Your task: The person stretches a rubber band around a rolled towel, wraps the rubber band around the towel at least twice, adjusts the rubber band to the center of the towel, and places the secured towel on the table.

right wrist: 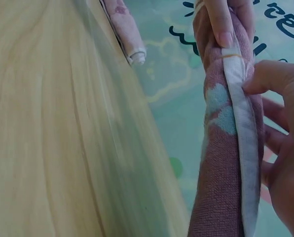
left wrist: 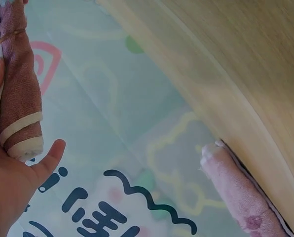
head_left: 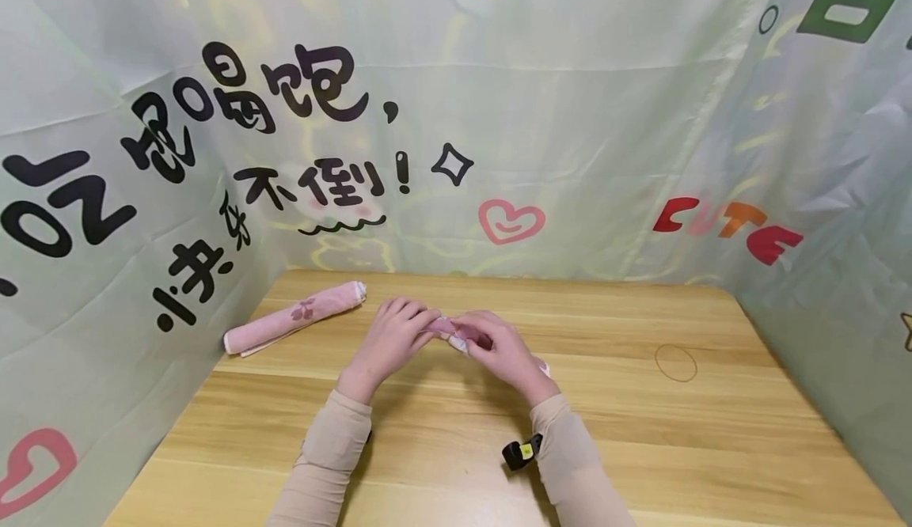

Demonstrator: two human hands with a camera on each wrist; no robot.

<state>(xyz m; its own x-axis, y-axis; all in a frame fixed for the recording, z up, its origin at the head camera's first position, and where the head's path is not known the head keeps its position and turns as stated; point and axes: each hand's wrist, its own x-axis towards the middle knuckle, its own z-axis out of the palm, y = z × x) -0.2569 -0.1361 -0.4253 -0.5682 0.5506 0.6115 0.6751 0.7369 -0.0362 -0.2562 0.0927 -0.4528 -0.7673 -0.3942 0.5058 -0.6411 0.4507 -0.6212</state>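
Observation:
Both hands hold a rolled dusky-pink towel [right wrist: 221, 182] with a pale edge strip and a light blue motif, raised above the table. A thin rubber band [right wrist: 232, 55] circles the roll between the hands. My left hand [head_left: 392, 331] grips one end, which has cream stripes in the left wrist view; its little finger sticks out. My right hand [head_left: 501, 346] grips farther along, its thumb on the pale strip near the band and its fingers behind the roll. In the head view the hands cover most of this towel.
A second rolled pink towel [head_left: 299, 317] with a darker flower lies at the table's back left. A loose rubber band [head_left: 675, 362] lies on the wooden table [head_left: 641, 448] to the right. Printed curtains [head_left: 584, 139] hang along the back and sides.

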